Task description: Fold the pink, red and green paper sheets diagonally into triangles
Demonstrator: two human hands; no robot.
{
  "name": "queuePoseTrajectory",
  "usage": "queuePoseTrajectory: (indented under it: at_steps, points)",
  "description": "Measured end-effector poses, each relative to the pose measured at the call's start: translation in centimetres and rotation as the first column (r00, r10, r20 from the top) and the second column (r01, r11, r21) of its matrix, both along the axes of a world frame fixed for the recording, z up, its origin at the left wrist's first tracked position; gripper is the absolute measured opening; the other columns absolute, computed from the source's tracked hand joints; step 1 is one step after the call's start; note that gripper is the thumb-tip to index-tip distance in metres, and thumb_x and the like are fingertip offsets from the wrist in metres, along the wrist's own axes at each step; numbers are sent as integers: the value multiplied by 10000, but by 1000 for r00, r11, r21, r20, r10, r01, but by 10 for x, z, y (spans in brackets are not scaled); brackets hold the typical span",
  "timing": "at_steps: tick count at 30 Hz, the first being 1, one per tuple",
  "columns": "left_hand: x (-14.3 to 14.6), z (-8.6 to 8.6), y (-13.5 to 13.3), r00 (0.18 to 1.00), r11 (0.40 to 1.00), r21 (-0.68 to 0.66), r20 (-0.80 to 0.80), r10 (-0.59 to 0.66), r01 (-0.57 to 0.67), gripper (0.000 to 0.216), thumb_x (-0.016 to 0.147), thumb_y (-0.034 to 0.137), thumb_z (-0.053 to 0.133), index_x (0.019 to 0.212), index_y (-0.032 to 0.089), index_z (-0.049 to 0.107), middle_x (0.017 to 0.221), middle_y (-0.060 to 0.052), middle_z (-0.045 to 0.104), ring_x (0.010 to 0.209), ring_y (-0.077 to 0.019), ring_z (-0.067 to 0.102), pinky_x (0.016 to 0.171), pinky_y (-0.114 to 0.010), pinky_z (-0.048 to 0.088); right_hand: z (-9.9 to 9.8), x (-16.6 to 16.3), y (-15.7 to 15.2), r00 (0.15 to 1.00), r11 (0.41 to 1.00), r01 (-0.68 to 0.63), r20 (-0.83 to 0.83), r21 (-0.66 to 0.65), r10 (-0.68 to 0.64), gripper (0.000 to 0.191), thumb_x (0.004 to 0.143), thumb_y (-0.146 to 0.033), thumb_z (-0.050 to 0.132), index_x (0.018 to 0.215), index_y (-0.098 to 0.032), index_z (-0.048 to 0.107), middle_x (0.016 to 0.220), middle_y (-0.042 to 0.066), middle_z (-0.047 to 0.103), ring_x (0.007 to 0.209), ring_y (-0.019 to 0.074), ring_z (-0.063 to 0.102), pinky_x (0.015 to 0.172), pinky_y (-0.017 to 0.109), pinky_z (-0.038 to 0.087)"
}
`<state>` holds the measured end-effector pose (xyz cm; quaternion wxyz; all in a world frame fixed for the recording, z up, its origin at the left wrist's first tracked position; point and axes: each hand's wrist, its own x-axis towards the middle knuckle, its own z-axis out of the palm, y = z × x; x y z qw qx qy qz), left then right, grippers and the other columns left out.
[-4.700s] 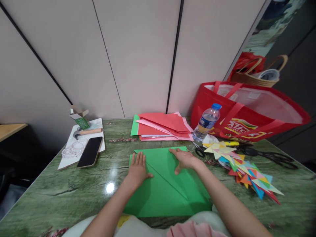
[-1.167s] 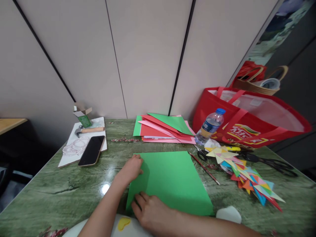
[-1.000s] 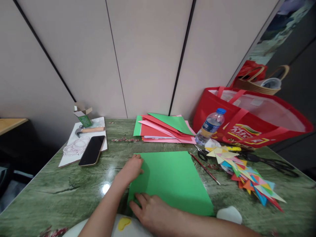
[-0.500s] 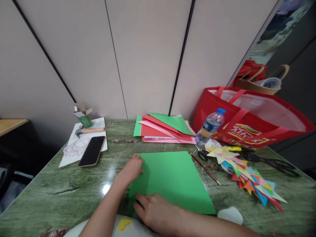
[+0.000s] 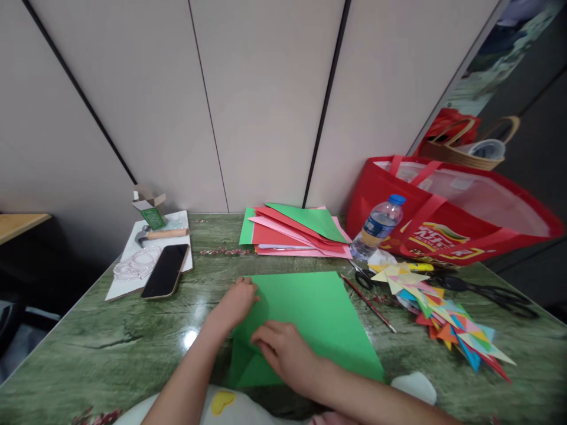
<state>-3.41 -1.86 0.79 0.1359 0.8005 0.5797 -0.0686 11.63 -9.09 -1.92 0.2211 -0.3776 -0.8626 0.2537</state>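
A large sheet of green paper (image 5: pixel 319 319) lies on the tabletop in front of me. My left hand (image 5: pixel 239 301) rests at its far left corner, fingers bent over the edge and pressed on the sheet. Above the near left part of the paper is my right hand (image 5: pixel 287 354), its fingers drawn together in a pinch. Whether the paper is between those fingertips is hidden. Shading falls across the sheet's near left corner.
Behind lies a stack of coloured paper (image 5: pixel 296 236). At right are a water bottle (image 5: pixel 376 227), red bag (image 5: pixel 425 218), scissors (image 5: pixel 365 278), red pencil (image 5: pixel 367 302) and folded paper pieces (image 5: pixel 447 319). At left are a phone (image 5: pixel 166 271), hammer (image 5: pixel 163 234) and small box (image 5: pixel 153 212).
My right hand has moved away from me and slightly right over the sheet, uncovering its near left corner. My left hand stays almost in place.
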Motion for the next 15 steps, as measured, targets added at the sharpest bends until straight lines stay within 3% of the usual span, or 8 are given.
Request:
queuePoseTrajectory:
  at_steps: [6, 9, 15]
  points:
    - [-3, -2, 9, 990, 989, 46, 22, 140, -141, 292, 928, 220, 359, 1066, 177, 612, 1021, -120, 673, 988, -222, 617, 818, -317, 434, -3, 11, 19, 973, 994, 110, -202, -29, -113, 305, 754, -3, 506, 903, -188, 697, 812, 43, 645, 745, 143, 609, 677, 238, 453]
    - [-5, -3, 13, 971, 969, 64, 29, 236, -238, 333, 947, 257, 315, 1114, 174, 591, 971, -131, 695, 958, -228, 642, 775, -312, 446, -2, 21, 30, 965, 985, 174, -198, -17, -174, 276, 751, -25, 522, 897, -183, 695, 828, 43, 651, 763, 149, 609, 693, 252, 455]
    - [-2, -2, 12, 944, 941, 80, 25, 329, -330, 306, 934, 307, 365, 1021, 170, 624, 947, -149, 701, 903, -265, 661, 720, -337, 458, -2, 44, 48, 955, 961, 277, -103, -18, -278, 193, 774, -105, 564, 894, -200, 682, 853, 38, 661, 761, 164, 608, 683, 273, 452]
